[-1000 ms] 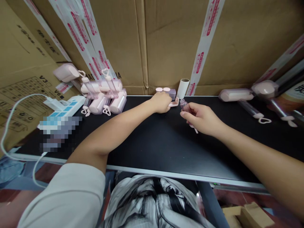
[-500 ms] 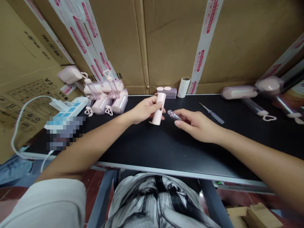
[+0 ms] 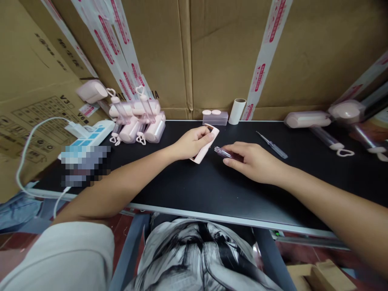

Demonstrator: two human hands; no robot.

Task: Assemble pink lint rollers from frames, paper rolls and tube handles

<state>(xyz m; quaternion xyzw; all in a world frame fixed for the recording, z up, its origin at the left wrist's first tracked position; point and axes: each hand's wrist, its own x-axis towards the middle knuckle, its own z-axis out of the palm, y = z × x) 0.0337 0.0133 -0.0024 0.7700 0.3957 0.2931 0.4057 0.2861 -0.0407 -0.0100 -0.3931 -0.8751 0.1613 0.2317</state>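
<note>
My left hand (image 3: 192,143) is closed round a pale pink curved plastic shell (image 3: 203,154), which looks like a lint roller body and tilts to the upper right. Its hollow side partly shows at the ends. To the right, my right hand (image 3: 256,161) pinches a clear purplish plastic handle (image 3: 223,152) between thumb and fingers, its narrow end pointing at the shell. A small gap separates the two parts. A screwdriver (image 3: 274,147) with a clear handle lies on the black table (image 3: 194,194) beyond my right hand.
Several pink lint rollers (image 3: 129,131) with heart-shaped loops stand at the left, others (image 3: 309,120) at the right. At the back are a white roll (image 3: 237,111) and a clear purplish cover (image 3: 216,119) with two pink discs. A power strip (image 3: 104,128) lies left; cardboard (image 3: 224,52) walls the back.
My left hand has turned the pink shell, so it leans further right and its hollow side shows more. The right hand keeps the handle in nearly the same place.
</note>
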